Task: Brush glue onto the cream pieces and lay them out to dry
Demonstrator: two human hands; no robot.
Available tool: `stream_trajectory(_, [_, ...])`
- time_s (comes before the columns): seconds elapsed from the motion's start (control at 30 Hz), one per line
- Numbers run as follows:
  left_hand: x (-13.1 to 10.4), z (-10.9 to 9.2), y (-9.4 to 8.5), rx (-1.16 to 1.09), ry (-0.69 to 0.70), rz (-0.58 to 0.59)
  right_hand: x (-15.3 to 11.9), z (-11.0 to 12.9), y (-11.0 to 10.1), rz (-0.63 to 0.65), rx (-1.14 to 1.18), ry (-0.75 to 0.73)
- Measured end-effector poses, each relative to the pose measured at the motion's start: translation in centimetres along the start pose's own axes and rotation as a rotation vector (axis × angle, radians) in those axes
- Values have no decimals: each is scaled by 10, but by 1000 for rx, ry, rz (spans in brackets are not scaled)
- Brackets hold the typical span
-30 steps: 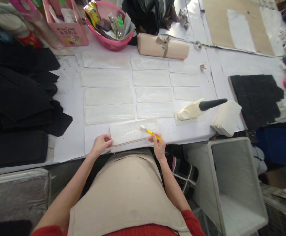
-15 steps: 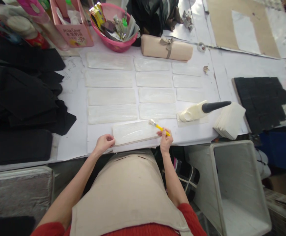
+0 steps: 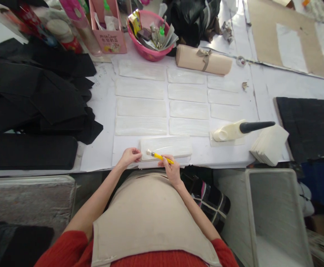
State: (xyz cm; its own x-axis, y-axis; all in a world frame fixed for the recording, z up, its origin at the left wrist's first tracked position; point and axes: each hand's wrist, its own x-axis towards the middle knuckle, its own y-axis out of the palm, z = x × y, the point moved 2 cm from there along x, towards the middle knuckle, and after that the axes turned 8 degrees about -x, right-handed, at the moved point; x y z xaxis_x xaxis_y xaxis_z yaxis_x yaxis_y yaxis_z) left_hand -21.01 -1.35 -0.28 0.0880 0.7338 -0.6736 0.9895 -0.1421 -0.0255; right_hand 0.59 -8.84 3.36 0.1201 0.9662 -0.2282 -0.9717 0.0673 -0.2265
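Note:
My right hand point(image 3: 172, 170) is closed around a yellow-handled paintbrush point(image 3: 162, 157), whose pale bristles are at the left part of a white rectangular piece point(image 3: 169, 147) near the table's front edge. Streaks of wet shine run along that piece. My left hand point(image 3: 130, 157) pinches or presses at the piece's left end, thumb and fingers together. Behind it, similar white strips point(image 3: 141, 125) lie in rows, several of them glossy. To the right, a cream bottle with a black nozzle point(image 3: 230, 132) lies on a small white sheet.
Black cut pieces point(image 3: 33, 89) heap on the left. A pink basin point(image 3: 150, 53) of small items, a pink box point(image 3: 110, 40) and a tied beige roll point(image 3: 203, 60) stand behind. White pieces point(image 3: 270, 144) are stacked right, above a grey bin point(image 3: 274, 172) below the table edge.
My right hand has moved the paintbrush left, from the right end of the white piece to its left part. My left hand stays at the left end. The view has shifted.

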Motion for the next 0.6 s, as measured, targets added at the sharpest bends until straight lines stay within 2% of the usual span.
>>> stream_trajectory(0.17, [1, 0, -2, -28, 13, 27, -8, -6, 10, 32, 73, 152])
stream_trajectory(0.33, [1, 0, -3, -25, 3, 33, -19, 1, -5, -47, 96, 211])
stream_trajectory(0.47, [-4, -2, -6, -32, 12, 79, -23, 9, -49, -320, 106, 166])
stream_trajectory(0.53, [-5, 0, -8, -43, -2, 102, -23, 11, -82, -462, 76, 133])
stream_trajectory(0.6, [-3, 5, -11, -33, -16, 51, -20, 11, -121, -590, 32, 101])
